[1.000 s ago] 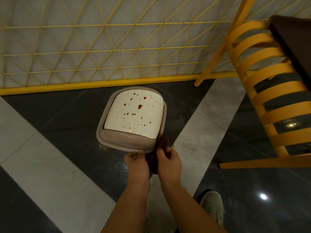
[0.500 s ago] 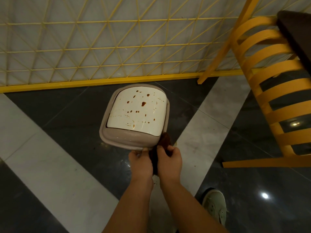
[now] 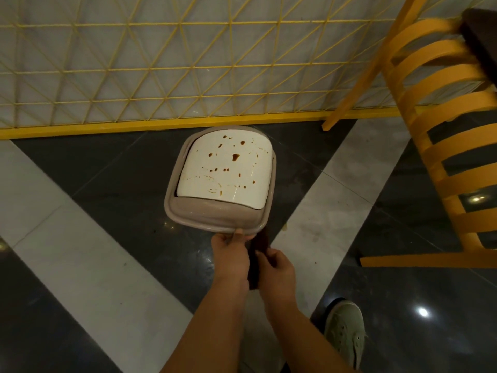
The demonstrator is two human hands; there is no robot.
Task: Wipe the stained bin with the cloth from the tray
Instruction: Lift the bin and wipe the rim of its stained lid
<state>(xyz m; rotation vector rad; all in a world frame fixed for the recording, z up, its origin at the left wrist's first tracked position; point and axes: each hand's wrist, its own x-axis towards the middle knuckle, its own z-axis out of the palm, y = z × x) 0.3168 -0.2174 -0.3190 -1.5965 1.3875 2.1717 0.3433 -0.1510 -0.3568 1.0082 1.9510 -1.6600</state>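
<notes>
Head view: my left hand [image 3: 232, 255] and right hand [image 3: 277, 267] both grip the dark cloth [image 3: 256, 254] at the near rim of the stained bin [image 3: 223, 170], which stands on the floor [image 3: 107, 184].

Both forearms reach forward side by side toward the bin [image 3: 220, 181]. The left hand [image 3: 230, 254] has fingers curled, fingertips at the bin's near rim. Just beside it, the right hand [image 3: 277, 267] grips the dark cloth [image 3: 256, 250] hanging between them.

head-worn view, looking steeply down, close over hands [image 3: 252, 261], floor [image 3: 107, 265] beyond
</notes>
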